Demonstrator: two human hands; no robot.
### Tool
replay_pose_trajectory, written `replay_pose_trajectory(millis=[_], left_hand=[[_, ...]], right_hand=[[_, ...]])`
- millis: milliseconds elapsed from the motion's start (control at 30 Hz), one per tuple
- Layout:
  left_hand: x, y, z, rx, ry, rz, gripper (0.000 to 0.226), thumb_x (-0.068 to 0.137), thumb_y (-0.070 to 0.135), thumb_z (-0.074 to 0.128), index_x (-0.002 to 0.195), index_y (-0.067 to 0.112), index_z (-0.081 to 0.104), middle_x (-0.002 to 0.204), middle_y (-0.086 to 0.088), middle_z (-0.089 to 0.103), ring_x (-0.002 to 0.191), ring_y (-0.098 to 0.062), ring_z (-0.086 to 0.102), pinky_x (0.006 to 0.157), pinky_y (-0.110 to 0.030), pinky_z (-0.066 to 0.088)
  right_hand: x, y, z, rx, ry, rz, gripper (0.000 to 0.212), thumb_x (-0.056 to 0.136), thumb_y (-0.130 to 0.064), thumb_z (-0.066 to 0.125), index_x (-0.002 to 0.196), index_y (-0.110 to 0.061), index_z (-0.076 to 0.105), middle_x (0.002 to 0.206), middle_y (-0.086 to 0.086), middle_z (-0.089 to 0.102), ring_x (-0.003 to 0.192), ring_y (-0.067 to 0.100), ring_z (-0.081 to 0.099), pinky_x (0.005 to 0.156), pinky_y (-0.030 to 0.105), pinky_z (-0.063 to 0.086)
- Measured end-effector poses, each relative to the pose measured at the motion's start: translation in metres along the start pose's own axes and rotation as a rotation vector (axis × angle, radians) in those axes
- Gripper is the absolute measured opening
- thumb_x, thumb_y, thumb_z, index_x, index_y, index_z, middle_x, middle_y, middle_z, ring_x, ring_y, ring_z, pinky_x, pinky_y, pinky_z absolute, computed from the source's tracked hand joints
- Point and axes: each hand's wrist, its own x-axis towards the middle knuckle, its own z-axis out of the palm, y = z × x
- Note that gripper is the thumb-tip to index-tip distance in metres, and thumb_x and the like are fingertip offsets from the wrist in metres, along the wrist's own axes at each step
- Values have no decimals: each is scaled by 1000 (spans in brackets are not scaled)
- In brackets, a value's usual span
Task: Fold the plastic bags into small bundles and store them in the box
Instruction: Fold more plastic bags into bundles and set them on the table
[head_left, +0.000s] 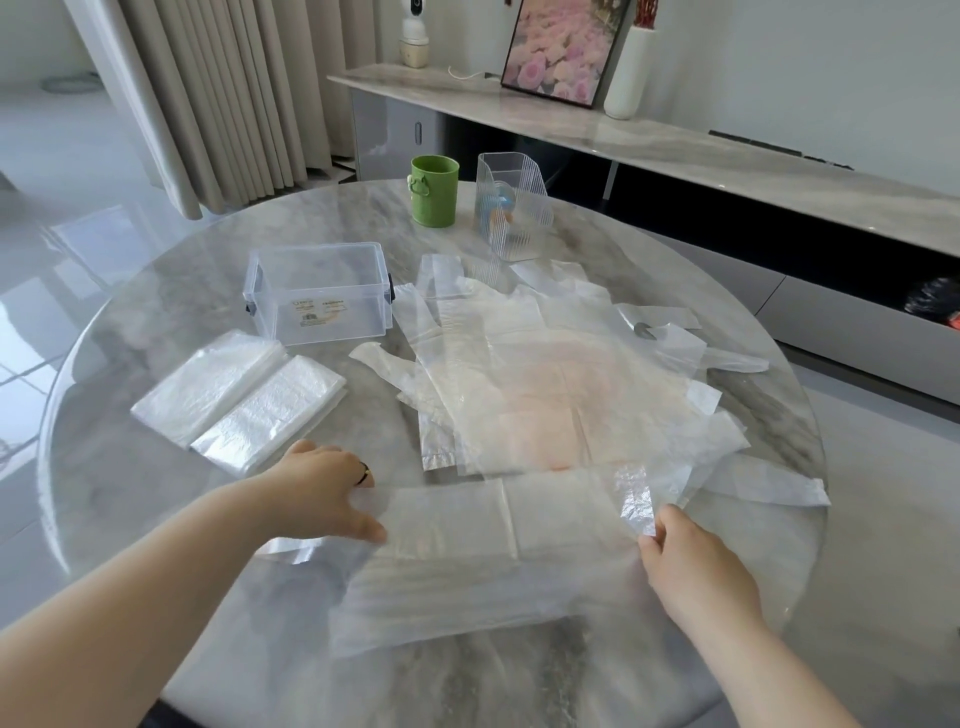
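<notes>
Clear box (317, 291), folded bags (239, 400) outside it

Left hand (322, 493) and right hand (696, 566) seemingly grip plastic bag (467, 545).

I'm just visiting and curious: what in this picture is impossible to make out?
Head view:
- Bag pile: the count is hidden because the translucent layers overlap.
- Box label: print too small to read.
- Ribbed holder: blue-orange contents blurred by its wall.
- Left hand: gripping or pressing is unclear. Its fingertips lie behind the front bag, which the right hand pinches.
- Dark object: cut off by the right edge.
</notes>
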Motion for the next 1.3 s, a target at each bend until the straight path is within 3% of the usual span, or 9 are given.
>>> replay_pose_trajectory(millis=[233,333,433,533,700,867,1067,1233,1300], left_hand=[[-1,-23,-5,-304,74,-101,35,76,29,72,70,17,39,68,8,35,63,-9,34,52,-18,26],[-4,-23,-7,-327,103,-133,35,79,27,69,109,23,51,90,13,49,88,-12,49,74,-19,36],[-13,-10,-9,-156,301,-81,52,89,33,56,136,31,35,137,11,43,127,-14,40,105,-26,25],[-27,28,5,-146,413,84,50,94,43,34,142,32,26,149,15,26,135,-11,31,108,-21,19],[-38,82,67,-31,249,189,108,48,61,-17,148,23,-4,155,7,-11,143,-7,-8,108,-19,-15],[-32,75,84,72,296,165,80,94,48,-3,104,21,72,113,0,68,104,-13,65,106,-28,7],[-29,70,92,170,363,206,77,95,48,1,104,20,72,112,0,69,103,-15,65,106,-28,10],[-28,68,92,155,342,203,55,84,47,30,105,17,71,112,-3,69,110,-18,61,107,-28,9],[-26,67,94,139,372,209,60,93,46,19,108,18,70,115,-3,67,116,-15,47,107,-31,9]], right_hand=[[0,3,1,20,-11,-16,20,98,-22,31,79,-20,29,89,3,49,81,25,45,67,29,34],[-2,2,0,10,-1,-23,12,98,-22,33,107,-14,37,108,8,60,94,28,55,70,29,37],[-4,3,-1,6,-13,-42,25,98,-22,35,121,-15,36,116,8,60,104,28,57,73,29,38],[-6,4,0,23,-30,-59,31,97,-21,37,128,-17,33,122,7,57,110,28,55,76,30,39],[-11,3,0,58,-16,-77,41,97,-19,37,136,-19,26,127,6,55,113,27,53,85,30,42],[-18,4,-2,-56,30,-100,46,96,-19,36,140,-19,21,137,3,44,123,24,44,92,29,39],[-35,-28,21,-56,415,-482,44,77,-22,43,120,-12,49,123,13,60,118,29,45,104,38,32],[-59,-50,67,-178,116,-686,47,82,-44,31,121,-23,43,122,-3,64,117,14,56,106,26,9],[-51,-37,72,-229,5,-615,45,95,-45,14,120,-23,45,119,-5,65,113,12,60,106,26,8]])
